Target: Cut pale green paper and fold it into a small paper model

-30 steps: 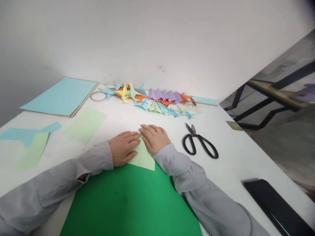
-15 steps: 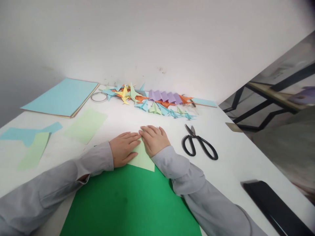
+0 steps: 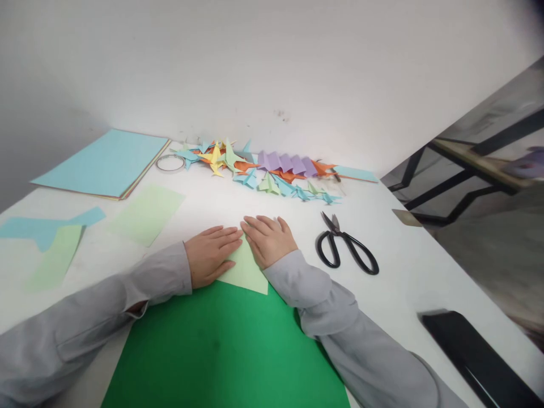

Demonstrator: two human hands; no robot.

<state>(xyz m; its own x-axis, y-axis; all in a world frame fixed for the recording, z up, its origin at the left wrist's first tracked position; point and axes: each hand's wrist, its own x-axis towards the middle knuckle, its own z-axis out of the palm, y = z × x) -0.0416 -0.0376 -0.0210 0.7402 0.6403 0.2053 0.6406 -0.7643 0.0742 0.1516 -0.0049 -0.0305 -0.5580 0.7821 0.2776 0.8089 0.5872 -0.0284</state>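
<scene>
A pale green sheet of paper (image 3: 245,271) lies on the far part of a green mat (image 3: 221,345). My left hand (image 3: 212,255) rests flat on the paper's left side, fingers stretched to the right. On its upper right edge lies my right hand (image 3: 270,241), palm down with the fingers extended. The fingertips of both hands come close together near the paper's far end, and the hands cover much of the sheet. Black-handled scissors (image 3: 335,232) lie partly spread to the right of my right hand.
Folded paper cranes (image 3: 229,158) and a pleated purple paper strip (image 3: 287,163) lie along the wall. A stack of coloured paper (image 3: 106,164), a wire ring (image 3: 170,163), a pale green piece (image 3: 147,214) and blue scraps (image 3: 46,228) lie left. A black object (image 3: 476,357) sits right.
My left hand has slid slightly left over the paper, baring a little more of it. My right hand stays nearly in place. The camera view has shifted a little.
</scene>
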